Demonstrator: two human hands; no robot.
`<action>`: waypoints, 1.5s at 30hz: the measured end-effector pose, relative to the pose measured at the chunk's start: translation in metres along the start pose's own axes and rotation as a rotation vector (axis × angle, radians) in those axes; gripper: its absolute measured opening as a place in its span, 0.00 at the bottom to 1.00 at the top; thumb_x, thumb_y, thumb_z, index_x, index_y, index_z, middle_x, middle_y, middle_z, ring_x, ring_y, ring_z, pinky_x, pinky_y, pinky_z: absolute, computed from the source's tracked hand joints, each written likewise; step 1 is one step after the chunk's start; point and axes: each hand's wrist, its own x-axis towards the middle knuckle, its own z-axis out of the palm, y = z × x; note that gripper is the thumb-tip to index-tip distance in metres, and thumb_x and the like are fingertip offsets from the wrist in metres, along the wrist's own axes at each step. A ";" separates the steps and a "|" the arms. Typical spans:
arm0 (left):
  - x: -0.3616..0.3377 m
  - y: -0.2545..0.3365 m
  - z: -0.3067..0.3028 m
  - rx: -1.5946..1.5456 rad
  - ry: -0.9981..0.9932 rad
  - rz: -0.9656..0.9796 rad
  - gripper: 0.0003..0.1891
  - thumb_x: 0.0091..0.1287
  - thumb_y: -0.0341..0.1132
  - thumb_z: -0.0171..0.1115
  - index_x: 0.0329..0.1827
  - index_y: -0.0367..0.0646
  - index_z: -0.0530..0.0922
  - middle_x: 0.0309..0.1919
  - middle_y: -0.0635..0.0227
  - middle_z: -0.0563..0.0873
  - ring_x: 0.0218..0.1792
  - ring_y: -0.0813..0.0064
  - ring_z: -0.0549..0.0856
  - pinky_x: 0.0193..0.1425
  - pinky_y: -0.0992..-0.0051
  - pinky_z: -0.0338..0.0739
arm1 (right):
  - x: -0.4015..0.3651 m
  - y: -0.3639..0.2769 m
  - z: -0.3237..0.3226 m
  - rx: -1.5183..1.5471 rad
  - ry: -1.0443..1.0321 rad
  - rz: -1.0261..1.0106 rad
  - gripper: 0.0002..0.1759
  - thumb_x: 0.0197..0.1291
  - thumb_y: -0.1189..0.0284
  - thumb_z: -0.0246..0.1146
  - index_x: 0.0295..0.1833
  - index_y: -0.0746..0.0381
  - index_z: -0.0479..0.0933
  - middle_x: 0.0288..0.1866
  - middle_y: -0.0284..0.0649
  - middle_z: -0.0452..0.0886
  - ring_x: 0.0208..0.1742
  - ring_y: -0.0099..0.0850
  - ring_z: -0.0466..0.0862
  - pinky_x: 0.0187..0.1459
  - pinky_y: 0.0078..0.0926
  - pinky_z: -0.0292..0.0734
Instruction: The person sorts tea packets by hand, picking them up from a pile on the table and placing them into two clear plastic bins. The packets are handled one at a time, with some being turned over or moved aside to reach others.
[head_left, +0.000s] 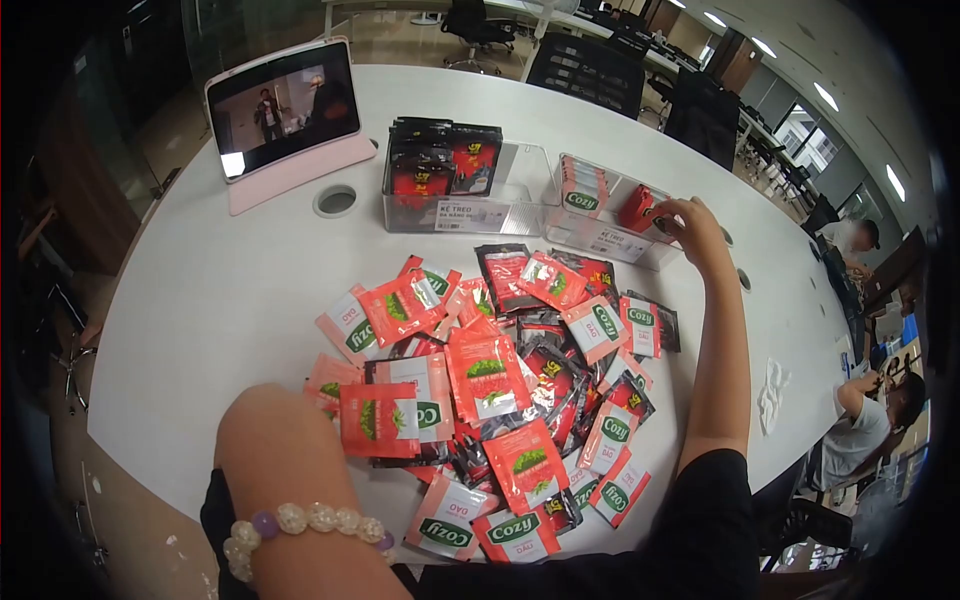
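My right hand [688, 225] reaches into the right end of a clear plastic organizer [600, 238]. Its fingers are closed at the edge of a red and black sachet [640, 207] standing there. Pink Cozy tea sachets [582, 188] stand in the same organizer's left part. My left hand [278, 420], below a beaded bracelet [310, 518], is at the lower left, beside a red tea sachet [378, 420]; its fingers are hidden. Between my arms lies a loose pile of Cozy tea sachets [490, 375] and black-and-red coffee sachets [553, 375].
Another clear organizer [412, 215] holds upright black-and-red coffee sachets [474, 160]. A tablet [283, 110] on a pink stand is at the back left, near a round table hole [335, 201]. Crumpled white tissue [772, 395] lies right. People [868, 425] sit beyond the table.
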 end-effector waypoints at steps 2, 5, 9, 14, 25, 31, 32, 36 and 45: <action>-0.001 0.000 0.000 0.008 0.002 0.005 0.10 0.60 0.41 0.56 0.35 0.43 0.75 0.29 0.67 0.75 0.33 0.69 0.76 0.37 0.67 0.67 | 0.000 -0.006 0.002 -0.011 0.022 0.036 0.15 0.53 0.78 0.63 0.48 0.59 0.80 0.41 0.40 0.83 0.45 0.40 0.78 0.49 0.35 0.73; -0.002 0.000 0.000 0.013 0.004 0.015 0.10 0.60 0.41 0.56 0.36 0.43 0.75 0.29 0.68 0.75 0.33 0.69 0.76 0.37 0.67 0.67 | 0.002 -0.002 0.012 -0.071 0.096 -0.023 0.17 0.50 0.79 0.64 0.48 0.57 0.79 0.42 0.37 0.82 0.46 0.39 0.77 0.49 0.35 0.73; -0.004 -0.002 -0.001 0.014 0.003 0.030 0.11 0.61 0.42 0.55 0.37 0.44 0.75 0.29 0.68 0.74 0.33 0.69 0.77 0.38 0.67 0.68 | 0.002 0.000 0.016 -0.110 0.150 -0.082 0.17 0.49 0.79 0.65 0.47 0.56 0.78 0.42 0.35 0.81 0.46 0.38 0.78 0.49 0.34 0.72; -0.003 -0.004 -0.001 0.001 -0.003 0.044 0.11 0.62 0.42 0.55 0.37 0.45 0.75 0.29 0.68 0.74 0.34 0.70 0.77 0.38 0.67 0.68 | 0.000 -0.003 0.018 -0.160 0.300 -0.103 0.17 0.48 0.77 0.67 0.47 0.55 0.77 0.43 0.36 0.79 0.47 0.38 0.77 0.48 0.34 0.71; -0.004 -0.007 -0.003 -0.006 -0.018 0.066 0.11 0.64 0.44 0.55 0.40 0.46 0.75 0.29 0.69 0.74 0.35 0.71 0.77 0.39 0.67 0.68 | -0.037 -0.069 -0.040 0.031 -0.678 0.030 0.21 0.42 0.65 0.75 0.44 0.58 0.81 0.42 0.36 0.83 0.39 0.30 0.82 0.40 0.28 0.77; -0.005 -0.007 -0.002 0.000 -0.019 0.091 0.11 0.65 0.44 0.54 0.41 0.47 0.74 0.29 0.70 0.74 0.35 0.72 0.77 0.39 0.67 0.68 | -0.024 -0.039 -0.009 0.128 -0.910 -0.017 0.15 0.42 0.62 0.74 0.36 0.57 0.84 0.33 0.34 0.83 0.35 0.28 0.80 0.39 0.26 0.75; -0.005 -0.007 -0.002 -0.001 -0.021 0.090 0.11 0.65 0.44 0.54 0.41 0.47 0.74 0.29 0.70 0.74 0.35 0.72 0.77 0.39 0.67 0.68 | -0.025 -0.038 -0.010 0.124 -0.872 -0.020 0.10 0.44 0.67 0.72 0.31 0.59 0.83 0.28 0.33 0.83 0.33 0.25 0.79 0.37 0.24 0.74; -0.003 -0.006 -0.001 -0.004 -0.032 0.090 0.12 0.65 0.45 0.54 0.42 0.48 0.74 0.29 0.70 0.73 0.35 0.72 0.77 0.39 0.68 0.68 | -0.024 -0.029 -0.042 0.325 -0.556 0.017 0.02 0.49 0.77 0.68 0.30 0.61 0.81 0.28 0.31 0.82 0.30 0.22 0.77 0.36 0.21 0.72; 0.002 0.000 -0.009 -0.025 -0.115 0.102 0.12 0.67 0.46 0.54 0.43 0.49 0.74 0.29 0.71 0.73 0.36 0.74 0.77 0.40 0.68 0.69 | -0.030 -0.053 -0.012 0.077 -0.991 0.016 0.12 0.44 0.68 0.70 0.38 0.57 0.85 0.35 0.35 0.86 0.37 0.29 0.82 0.40 0.27 0.77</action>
